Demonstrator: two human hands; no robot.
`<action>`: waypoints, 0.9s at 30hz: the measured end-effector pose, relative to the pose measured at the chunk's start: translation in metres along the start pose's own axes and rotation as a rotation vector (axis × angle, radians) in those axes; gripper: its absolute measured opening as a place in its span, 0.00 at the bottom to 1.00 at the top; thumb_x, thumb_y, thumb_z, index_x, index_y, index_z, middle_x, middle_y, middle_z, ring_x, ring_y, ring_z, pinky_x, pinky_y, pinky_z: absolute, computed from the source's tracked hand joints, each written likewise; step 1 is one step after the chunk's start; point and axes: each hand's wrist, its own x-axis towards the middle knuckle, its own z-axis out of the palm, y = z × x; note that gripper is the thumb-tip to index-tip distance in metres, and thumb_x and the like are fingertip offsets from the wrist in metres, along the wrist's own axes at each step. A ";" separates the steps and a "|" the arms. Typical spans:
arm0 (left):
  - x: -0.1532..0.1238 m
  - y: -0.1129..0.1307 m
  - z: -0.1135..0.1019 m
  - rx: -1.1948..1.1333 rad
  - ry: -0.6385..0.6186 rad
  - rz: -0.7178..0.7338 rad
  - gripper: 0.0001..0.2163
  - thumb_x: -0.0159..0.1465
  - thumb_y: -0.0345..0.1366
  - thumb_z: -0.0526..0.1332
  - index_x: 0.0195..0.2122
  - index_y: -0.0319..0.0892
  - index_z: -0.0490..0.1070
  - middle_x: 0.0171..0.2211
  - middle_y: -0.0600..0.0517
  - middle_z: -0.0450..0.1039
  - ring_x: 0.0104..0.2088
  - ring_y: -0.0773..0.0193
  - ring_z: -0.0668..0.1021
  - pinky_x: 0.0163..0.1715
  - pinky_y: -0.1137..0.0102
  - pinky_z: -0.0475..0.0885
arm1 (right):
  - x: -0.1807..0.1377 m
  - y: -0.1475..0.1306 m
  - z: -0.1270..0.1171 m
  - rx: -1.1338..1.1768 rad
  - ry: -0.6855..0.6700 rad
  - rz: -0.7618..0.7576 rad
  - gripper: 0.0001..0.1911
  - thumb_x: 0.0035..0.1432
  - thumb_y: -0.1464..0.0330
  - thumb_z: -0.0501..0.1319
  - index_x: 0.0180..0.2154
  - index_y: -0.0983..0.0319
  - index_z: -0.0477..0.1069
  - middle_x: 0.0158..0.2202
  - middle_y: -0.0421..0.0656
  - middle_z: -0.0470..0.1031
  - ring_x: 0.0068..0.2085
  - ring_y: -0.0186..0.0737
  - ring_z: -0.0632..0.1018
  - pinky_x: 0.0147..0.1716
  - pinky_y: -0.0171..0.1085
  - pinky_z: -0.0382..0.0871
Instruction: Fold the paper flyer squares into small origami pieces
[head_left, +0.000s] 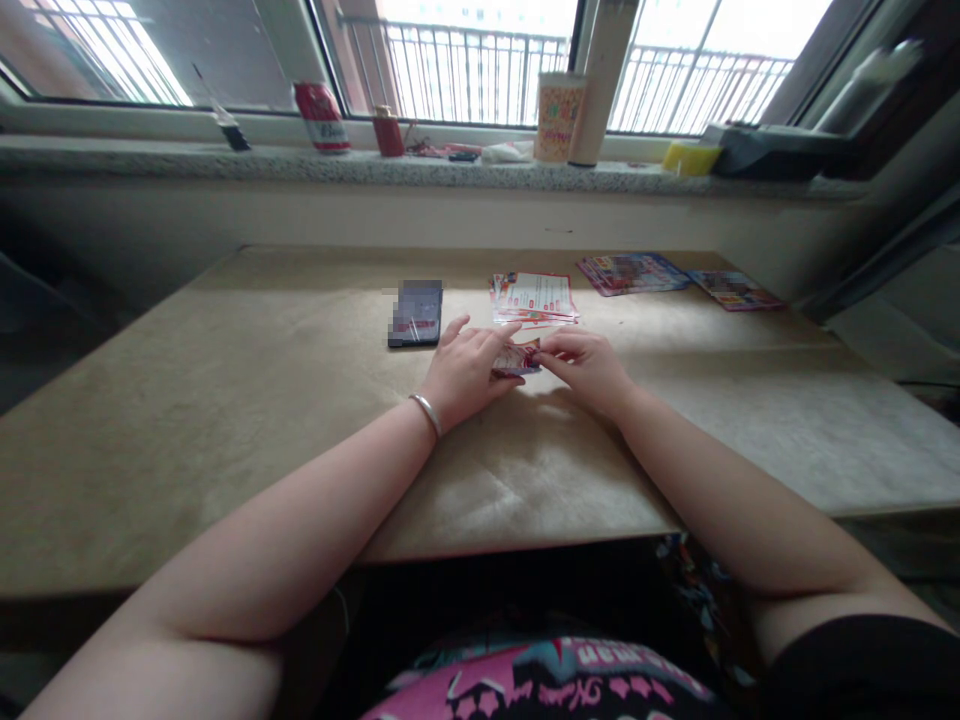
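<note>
Between my two hands is a small printed packet or folded card (517, 357) with red, white and purple on it; its exact kind is unclear. My left hand (471, 368), with a silver bangle at the wrist, grips its left side between thumb and fingers. At the right end, my right hand (583, 364) pinches the piece between thumb and forefinger. Just beyond lies a loose pile of white cards with red borders (536, 296). A dark phone (417, 313) rests on the table to the left of the pile.
Colourful printed sheets (634, 273) and a smaller stack (735, 289) lie at the table's back right. On the windowsill stand a red can (321, 117), a red bottle (388, 132), a patterned paper cup (559, 118) and a yellow object (691, 158). The table's front edge is close to me.
</note>
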 end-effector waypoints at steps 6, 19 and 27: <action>0.000 -0.005 0.006 -0.038 0.096 -0.009 0.23 0.59 0.45 0.66 0.54 0.44 0.68 0.48 0.49 0.77 0.49 0.56 0.77 0.65 0.56 0.52 | -0.001 0.001 0.002 0.059 0.003 -0.004 0.10 0.58 0.63 0.60 0.33 0.58 0.79 0.33 0.42 0.78 0.34 0.37 0.76 0.31 0.35 0.73; 0.002 -0.007 0.005 -0.030 0.125 -0.057 0.17 0.62 0.50 0.63 0.47 0.45 0.70 0.44 0.50 0.77 0.46 0.57 0.77 0.66 0.54 0.50 | -0.001 0.004 0.010 0.116 -0.039 -0.011 0.09 0.55 0.64 0.64 0.39 0.59 0.75 0.39 0.42 0.77 0.36 0.35 0.78 0.34 0.34 0.75; 0.003 -0.005 0.008 -0.155 0.267 -0.017 0.10 0.63 0.46 0.63 0.40 0.46 0.73 0.44 0.52 0.78 0.46 0.59 0.77 0.65 0.54 0.51 | 0.000 0.004 0.008 -0.016 0.090 -0.150 0.05 0.57 0.64 0.64 0.34 0.58 0.77 0.37 0.42 0.78 0.36 0.36 0.78 0.27 0.33 0.75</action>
